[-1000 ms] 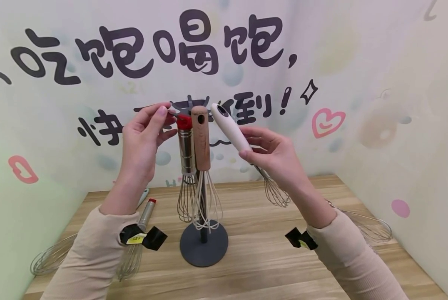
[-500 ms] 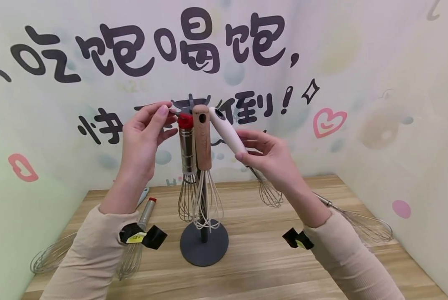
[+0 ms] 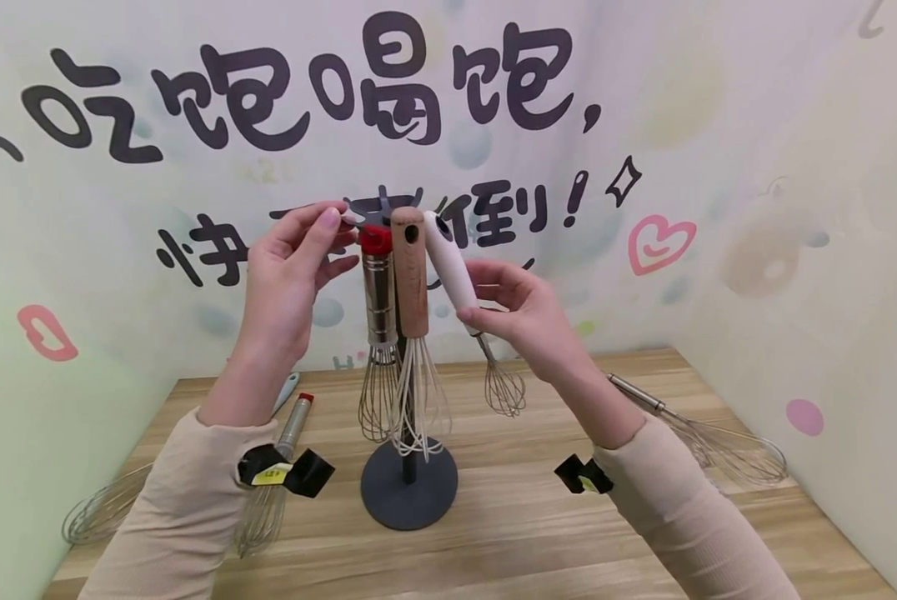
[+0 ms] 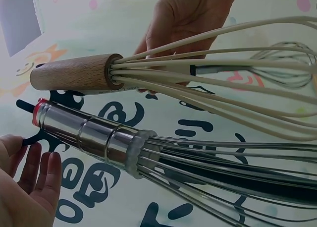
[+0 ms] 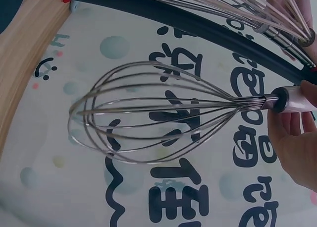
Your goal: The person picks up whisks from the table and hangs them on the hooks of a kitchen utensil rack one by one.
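A dark grey stand (image 3: 408,493) has hooks (image 3: 383,206) at its top. From them hang a steel-handled whisk with a red cap (image 3: 378,287) (image 4: 89,133) and a wooden-handled whisk (image 3: 409,271) (image 4: 74,72). My left hand (image 3: 293,267) pinches one hook arm at the stand's upper left, and its fingers (image 4: 34,175) show beside the red cap. My right hand (image 3: 523,317) (image 5: 297,138) grips a white-handled whisk (image 3: 448,265) near the handle's lower end. The handle's holed top is right next to the wooden handle at hook height. Its wire head (image 3: 503,392) (image 5: 148,110) hangs in the air.
Loose whisks lie on the wooden table (image 3: 538,525): a wire one at far left (image 3: 103,512), a red-capped steel one (image 3: 287,442), a pale blue handle (image 3: 287,388) behind it, and a steel whisk at right (image 3: 707,433). Printed walls close in behind and on both sides.
My right hand has carried the white-handled whisk left and tipped it more upright, bringing its top up beside the wooden handle. My left hand has stayed on the hook.
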The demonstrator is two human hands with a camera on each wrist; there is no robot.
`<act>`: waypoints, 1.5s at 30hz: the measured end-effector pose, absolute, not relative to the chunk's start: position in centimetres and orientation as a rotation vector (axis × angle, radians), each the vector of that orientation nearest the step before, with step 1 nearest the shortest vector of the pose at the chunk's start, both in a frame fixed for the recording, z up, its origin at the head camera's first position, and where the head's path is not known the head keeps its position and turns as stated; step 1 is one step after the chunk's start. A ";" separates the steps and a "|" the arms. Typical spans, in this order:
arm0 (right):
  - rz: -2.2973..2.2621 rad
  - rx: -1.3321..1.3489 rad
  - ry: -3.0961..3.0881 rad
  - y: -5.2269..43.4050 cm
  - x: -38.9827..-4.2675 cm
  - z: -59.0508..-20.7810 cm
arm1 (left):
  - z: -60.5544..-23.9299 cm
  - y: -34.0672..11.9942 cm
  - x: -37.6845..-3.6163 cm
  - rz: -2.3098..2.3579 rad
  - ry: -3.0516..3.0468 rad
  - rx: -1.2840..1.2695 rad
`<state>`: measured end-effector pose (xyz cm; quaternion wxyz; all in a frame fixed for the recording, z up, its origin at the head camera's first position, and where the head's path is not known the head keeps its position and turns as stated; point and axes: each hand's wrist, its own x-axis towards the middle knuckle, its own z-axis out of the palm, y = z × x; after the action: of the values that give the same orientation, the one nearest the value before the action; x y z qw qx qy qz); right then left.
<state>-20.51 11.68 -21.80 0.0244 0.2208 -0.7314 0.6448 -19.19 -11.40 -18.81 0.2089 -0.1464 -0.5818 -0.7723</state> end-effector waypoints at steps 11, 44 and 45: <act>2.050 0.729 -2.265 11.1 -20.8 -22.1 | -18.6 -11.4 -18.9 -2.146 -1.639 -0.418; 2.051 0.753 -2.211 12.6 -20.4 -22.0 | -18.7 -11.6 -18.1 -2.161 -1.655 -0.440; 2.053 0.746 -2.202 12.7 -20.4 -22.0 | -18.7 -11.5 -18.1 -2.163 -1.654 -0.443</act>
<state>-20.37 12.73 -22.00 0.0199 0.2403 -0.7099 0.6617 -18.08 -11.54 -18.66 0.1903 -0.1577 -0.5887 -0.7696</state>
